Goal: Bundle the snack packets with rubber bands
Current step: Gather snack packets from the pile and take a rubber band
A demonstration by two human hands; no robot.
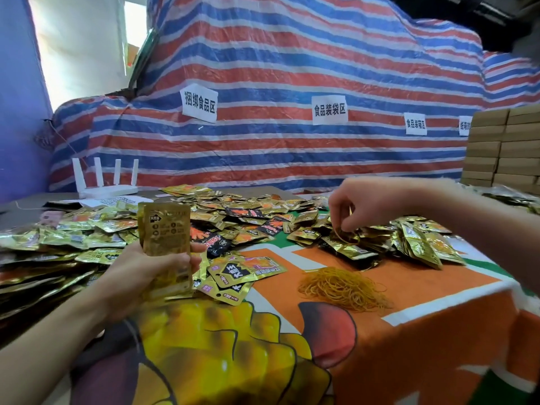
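Observation:
My left hand (152, 270) grips an upright stack of gold snack packets (167, 229) at the left of the table, their printed backs facing me. My right hand (359, 204) reaches down into a heap of gold packets (350, 244) at the right, fingertips pinching a packet there, with a rubber band looped near the fingers. A loose pile of yellow rubber bands (344, 286) lies on the orange tablecloth between my arms. Many more gold and black packets (242, 213) are spread across the table's middle and left.
A white router (109, 190) with several antennas stands at the back left. A striped red, white and blue tarp (292, 68) with paper signs rises behind the table. Stacked cardboard boxes (502, 147) sit at the far right.

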